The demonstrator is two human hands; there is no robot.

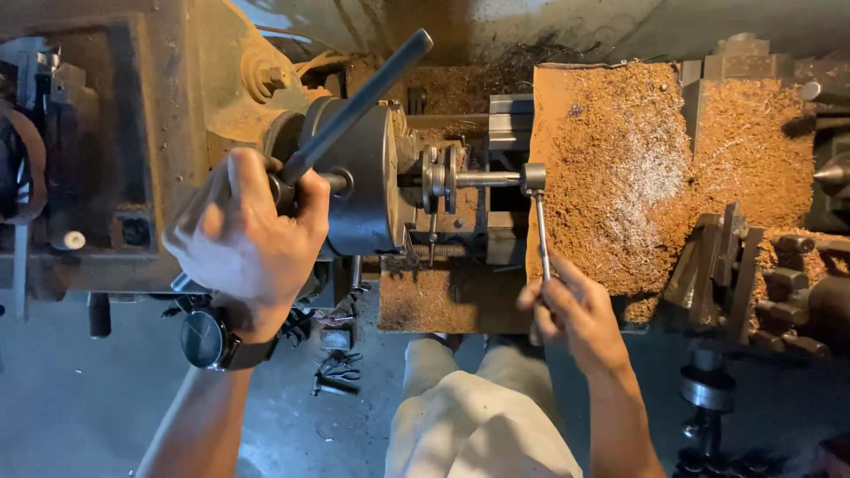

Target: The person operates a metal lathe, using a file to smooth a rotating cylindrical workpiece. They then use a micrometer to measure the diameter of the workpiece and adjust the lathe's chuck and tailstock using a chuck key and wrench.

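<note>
Gripping a long dark chuck key at the lathe chuck, left hand closed around its lower end, right hand pinching a thin wrench handle below the threaded rod, rod between both hands, chip-strewn carriage beyond.

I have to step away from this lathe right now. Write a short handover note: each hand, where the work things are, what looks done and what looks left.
Left hand: closed around the long dark chuck key seated in the lathe chuck.
Right hand: fingers pinch the thin handle of a wrench whose head sits on the end of the shaft sticking out of the chuck.
Done: shaft mounted in the chuck; chips cover the carriage.
Left: both tools remain on the machine; remove them before spinning.
</note>
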